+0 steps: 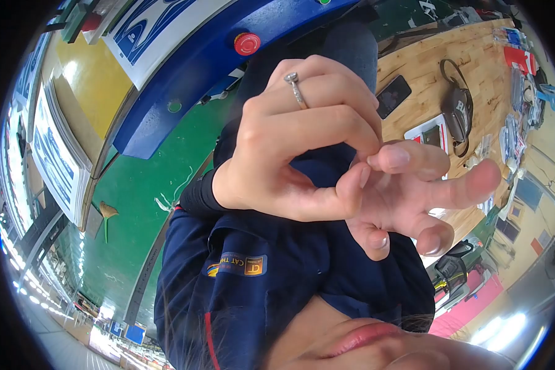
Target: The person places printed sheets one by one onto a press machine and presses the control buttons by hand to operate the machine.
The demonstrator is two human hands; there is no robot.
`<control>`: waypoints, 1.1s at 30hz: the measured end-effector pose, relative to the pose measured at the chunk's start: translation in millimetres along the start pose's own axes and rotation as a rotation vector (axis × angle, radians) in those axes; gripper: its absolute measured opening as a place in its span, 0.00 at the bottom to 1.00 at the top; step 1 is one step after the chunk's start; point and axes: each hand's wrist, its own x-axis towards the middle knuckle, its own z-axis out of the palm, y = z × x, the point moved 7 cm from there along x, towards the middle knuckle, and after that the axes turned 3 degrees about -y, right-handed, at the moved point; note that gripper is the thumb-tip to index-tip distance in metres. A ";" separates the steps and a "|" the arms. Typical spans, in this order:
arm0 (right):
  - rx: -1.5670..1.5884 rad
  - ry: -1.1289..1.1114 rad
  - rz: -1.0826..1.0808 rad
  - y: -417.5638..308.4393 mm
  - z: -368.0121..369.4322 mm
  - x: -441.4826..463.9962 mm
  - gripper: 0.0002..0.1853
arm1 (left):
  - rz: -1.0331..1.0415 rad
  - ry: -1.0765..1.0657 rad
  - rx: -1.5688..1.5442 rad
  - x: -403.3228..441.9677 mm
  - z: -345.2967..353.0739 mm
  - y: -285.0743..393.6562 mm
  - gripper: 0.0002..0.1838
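Note:
My left hand, with a ring on one finger, comes from a dark sleeve. Its fingers curl, and thumb and forefinger come close together in a pinch at the fingertip of the other hand. Anything between them is too small to make out. Facing it is my right hand, palm up and fingers apart, with one fingertip touching my left fingertips. Both hands are above a dark blue shirt with a small logo patch.
A blue machine panel with a red button lies ahead left, near stacked printed sheets. On the wooden table to the right are a phone, a tray and a dark bag. The floor is green.

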 end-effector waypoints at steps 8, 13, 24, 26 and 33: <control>-0.082 -0.112 -0.078 16.1 10.0 3.7 0.27 | -0.102 0.000 0.419 -2.3 -7.2 -4.2 0.13; -0.166 -0.326 -0.114 55.2 34.7 -0.3 0.28 | -0.114 -0.051 0.788 -17.0 -8.1 -26.9 0.14; -0.139 -0.366 0.030 92.4 45.1 -6.2 0.32 | -0.207 -0.064 0.848 -11.9 -23.0 -52.5 0.11; -0.097 -0.338 0.001 92.1 46.7 -1.7 0.33 | -0.161 -0.053 0.852 -9.7 -26.2 -53.0 0.11; -0.019 -0.302 0.000 83.8 50.0 4.7 0.32 | -0.068 -0.006 0.783 -5.0 -33.1 -48.5 0.10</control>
